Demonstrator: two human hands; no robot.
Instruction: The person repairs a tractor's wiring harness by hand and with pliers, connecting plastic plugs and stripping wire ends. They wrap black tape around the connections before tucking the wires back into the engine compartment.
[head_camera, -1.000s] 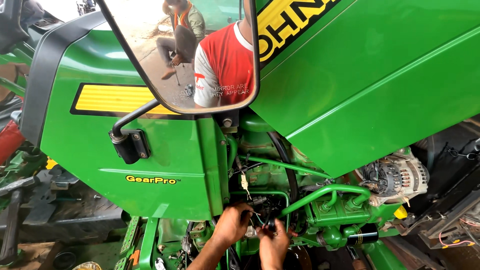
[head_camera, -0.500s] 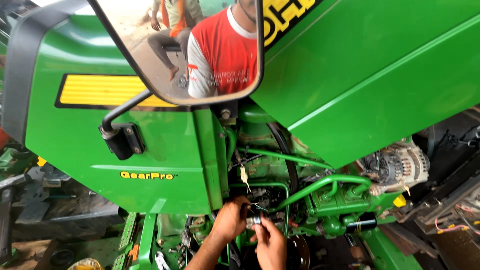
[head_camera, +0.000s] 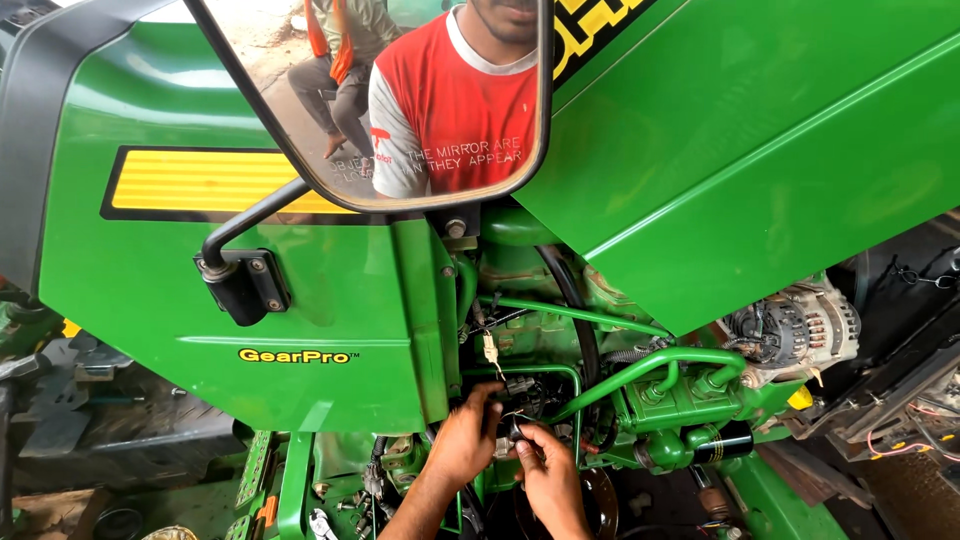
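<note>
Black connector (head_camera: 512, 430) sits pinched between left hand (head_camera: 462, 447) and right hand (head_camera: 548, 478).

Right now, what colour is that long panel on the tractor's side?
The long panel is bright yellow with a black border, on green bodywork; seen in the head view.

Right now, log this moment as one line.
left hand on small black part | right hand pinching it | beside green pipe, under mirror

Glossy green tractor body panel (head_camera: 250, 300) bears a yellow ribbed stripe (head_camera: 200, 182) (black-edged). Green pipes (head_camera: 650, 365) cross the engine bay; the side mirror (head_camera: 400, 100) reflects a red-and-white shirt.
</note>
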